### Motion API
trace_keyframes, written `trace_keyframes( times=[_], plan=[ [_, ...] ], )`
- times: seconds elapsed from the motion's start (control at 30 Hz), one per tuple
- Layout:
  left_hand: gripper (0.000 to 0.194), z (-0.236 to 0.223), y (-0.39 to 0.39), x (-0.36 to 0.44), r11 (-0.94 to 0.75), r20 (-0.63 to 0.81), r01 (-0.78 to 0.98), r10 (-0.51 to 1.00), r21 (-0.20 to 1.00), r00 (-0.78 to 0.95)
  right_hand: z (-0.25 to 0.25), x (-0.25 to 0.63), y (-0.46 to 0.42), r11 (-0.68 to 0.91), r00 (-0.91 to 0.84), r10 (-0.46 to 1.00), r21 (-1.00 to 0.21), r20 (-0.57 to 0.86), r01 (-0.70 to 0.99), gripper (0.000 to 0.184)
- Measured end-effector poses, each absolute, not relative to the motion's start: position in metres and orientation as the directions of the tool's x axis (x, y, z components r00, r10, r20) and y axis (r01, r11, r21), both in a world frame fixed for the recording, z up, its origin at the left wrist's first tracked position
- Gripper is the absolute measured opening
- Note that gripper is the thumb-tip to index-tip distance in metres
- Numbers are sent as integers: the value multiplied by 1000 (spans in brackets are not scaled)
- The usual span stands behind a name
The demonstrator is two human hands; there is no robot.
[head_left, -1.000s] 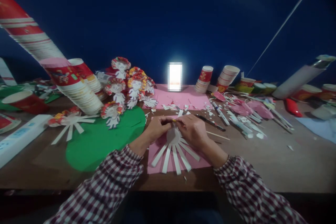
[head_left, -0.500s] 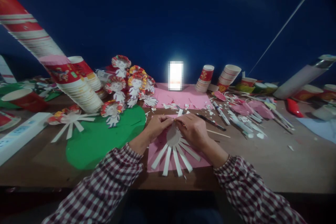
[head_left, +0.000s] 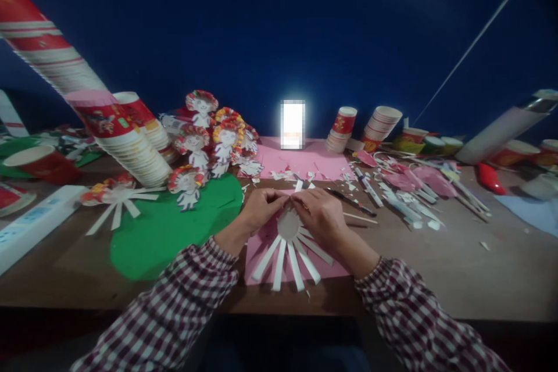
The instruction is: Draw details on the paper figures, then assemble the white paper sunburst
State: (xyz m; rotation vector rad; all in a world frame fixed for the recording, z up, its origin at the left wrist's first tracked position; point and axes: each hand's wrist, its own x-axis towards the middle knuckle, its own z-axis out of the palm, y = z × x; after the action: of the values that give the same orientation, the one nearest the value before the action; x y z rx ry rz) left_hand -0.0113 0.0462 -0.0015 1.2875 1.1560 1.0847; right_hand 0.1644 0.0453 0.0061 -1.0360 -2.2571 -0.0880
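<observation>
A paper cup cut into strips (head_left: 288, 225) lies splayed on a pink sheet (head_left: 257, 267), its round base in the middle and its white strips fanning toward me. My left hand (head_left: 263, 208) pinches the far side of it with thumb and fingertips. Against those fingertips, my right hand (head_left: 323, 213) is closed on the same far strips. What exactly sits between the fingers is mostly covered. A thin wooden stick (head_left: 361, 219) juts out to the right from behind my right hand; I cannot tell whether that hand holds it.
Left are a green sheet (head_left: 148, 244), cut-out paper figures (head_left: 226, 142), another splayed cup (head_left: 117, 200), a leaning cup stack (head_left: 131, 151) and a white power strip (head_left: 39, 224). Paper scraps, a dark pen-like tool (head_left: 351, 202), pink cut-outs (head_left: 436, 180) and cup stacks (head_left: 342, 128) spread behind and right.
Both hands stay nearly where they were, still pinching the strips. The visible end of the wooden stick has shifted slightly up and to the left.
</observation>
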Motion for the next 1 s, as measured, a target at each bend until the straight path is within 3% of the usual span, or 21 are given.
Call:
trace_keyframes(
  times=[0.83, 1.0],
  plan=[
    [29, -14, 52, -12, 1, -2, 4, 990, 1000, 140, 1, 165, 49, 691, -430, 687, -344, 586, 635, 15],
    [43, -11, 50, -12, 28, -25, -11, 977, 1000, 212, 0, 164, 49, 663, -370, 712, -398, 597, 634, 13]
  ],
)
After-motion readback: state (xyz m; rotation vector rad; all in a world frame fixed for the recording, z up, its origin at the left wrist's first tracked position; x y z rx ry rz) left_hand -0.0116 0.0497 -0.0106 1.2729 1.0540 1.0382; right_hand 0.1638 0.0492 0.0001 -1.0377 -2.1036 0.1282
